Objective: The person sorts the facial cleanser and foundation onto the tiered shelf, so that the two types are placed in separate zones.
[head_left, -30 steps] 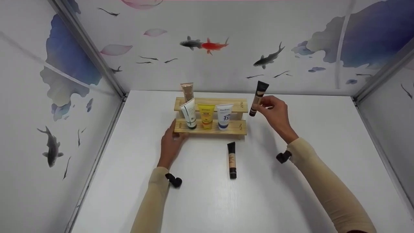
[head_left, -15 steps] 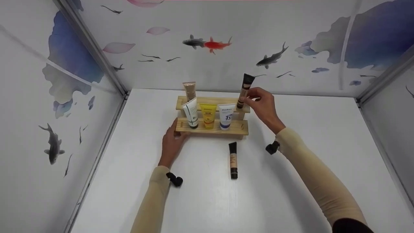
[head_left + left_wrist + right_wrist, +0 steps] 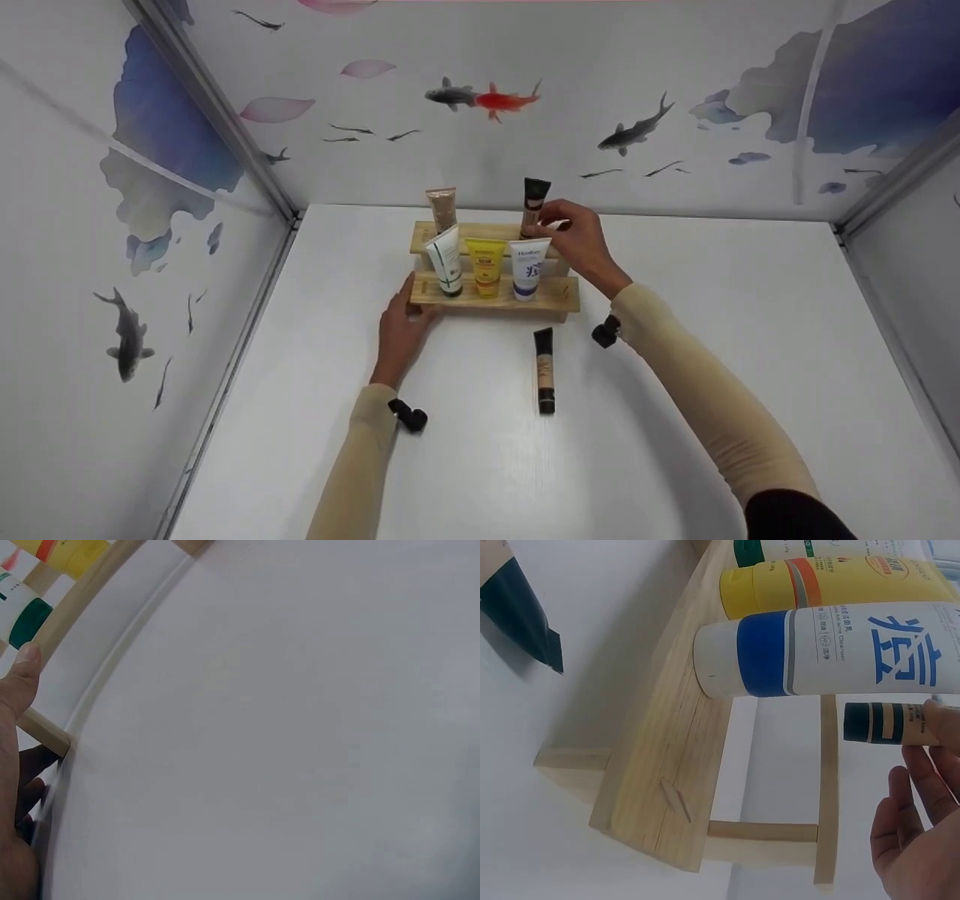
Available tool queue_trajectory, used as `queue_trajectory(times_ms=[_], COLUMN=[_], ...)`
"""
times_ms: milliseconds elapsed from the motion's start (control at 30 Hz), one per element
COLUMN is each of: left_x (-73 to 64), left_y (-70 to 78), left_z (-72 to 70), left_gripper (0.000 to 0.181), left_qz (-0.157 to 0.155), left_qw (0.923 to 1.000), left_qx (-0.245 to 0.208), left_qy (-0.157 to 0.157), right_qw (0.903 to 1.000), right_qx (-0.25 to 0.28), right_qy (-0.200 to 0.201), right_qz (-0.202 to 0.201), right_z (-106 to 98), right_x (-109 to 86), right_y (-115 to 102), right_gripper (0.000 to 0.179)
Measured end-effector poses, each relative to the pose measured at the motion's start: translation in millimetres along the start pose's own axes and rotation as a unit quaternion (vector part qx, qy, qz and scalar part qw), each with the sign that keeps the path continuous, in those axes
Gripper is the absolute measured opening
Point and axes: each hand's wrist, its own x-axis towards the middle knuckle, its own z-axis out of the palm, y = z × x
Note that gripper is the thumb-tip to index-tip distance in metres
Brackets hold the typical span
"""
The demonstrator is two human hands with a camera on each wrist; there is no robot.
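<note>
My right hand [image 3: 581, 236] pinches a slim beige tube with black ends [image 3: 533, 201] between thumb and fingers, over the rear tier of a two-tier wooden rack [image 3: 551, 295]. In the right wrist view, the tube's black cap [image 3: 857, 722] is close to the rear shelf, behind the white-and-blue cleanser tube [image 3: 832, 652]. My left hand [image 3: 400, 334] grips the rack's left end, its thumb [image 3: 26, 671] on the front shelf. A white tube with a green cap [image 3: 446, 262] and a yellow tube [image 3: 486, 266] stand on the front tier.
A rose-gold tube [image 3: 442, 208] stands at the left of the rear tier. Another black-and-beige tube [image 3: 545, 371] lies on the white table [image 3: 480, 457] before the rack. Fish-printed panels [image 3: 525, 150] wall in the back and sides.
My right hand has carried the black-and-beige tube leftward, from beside the rack to over its rear tier, and the tube now stands more upright. My left hand keeps its hold on the rack.
</note>
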Motion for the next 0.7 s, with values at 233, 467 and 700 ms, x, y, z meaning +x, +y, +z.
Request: queue_trajectory(times_ms=[233, 467, 700], left_x=[-3.1, -2.4, -1.6], left_y=[1.2, 0.8, 1.1], left_z=[2.0, 1.3, -0.8], left_gripper=[0.101, 0.101, 0.098], left_qz=[-0.009, -0.013, -0.013], left_qw=[1.0000, 0.9999, 0.9999], left_qx=[0.001, 0.000, 0.003], left_qy=[-0.004, -0.003, 0.000], right_qw=[0.9991, 0.9980, 0.9966], right_qx=[0.019, 0.034, 0.050], right_qy=[-0.038, -0.053, -0.065], right_qz=[-0.008, -0.010, -0.010], right_z=[10.5, 10.7, 8.1], right_x=[7.3, 9.8, 11.4], right_y=[2.9, 4.7, 6.4], right_gripper=[0.032, 0.032, 0.036])
